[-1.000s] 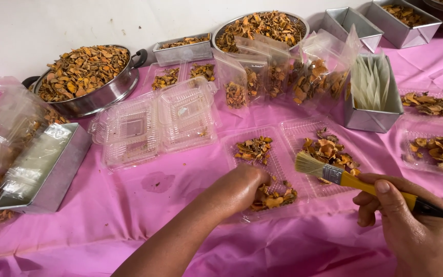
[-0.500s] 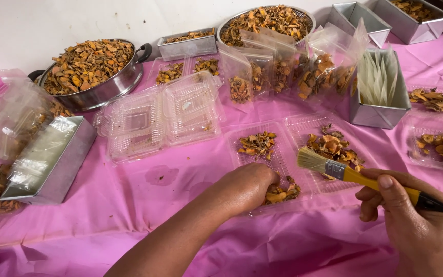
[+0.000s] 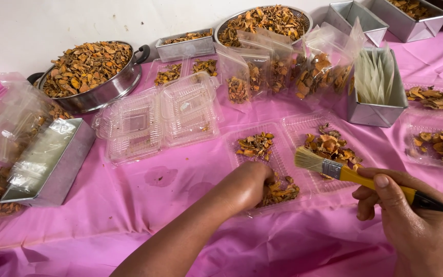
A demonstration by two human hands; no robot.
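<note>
L hand (image 3: 249, 179) clenched on dried orange slices (image 3: 281, 189) in clear tray (image 3: 283, 154); R hand (image 3: 411, 220) grasping yellow-handled brush (image 3: 344, 173) above tray, pink-covered counter (image 3: 144, 205)

There was one yellow-handled brush (image 3: 334, 170) and two round metal pans (image 3: 91, 72) heaped with dried orange slices. Five rectangular metal tins (image 3: 47, 164) stood about the pink cloth. I counted two empty clear clamshell boxes (image 3: 160, 120), side by side.
</note>
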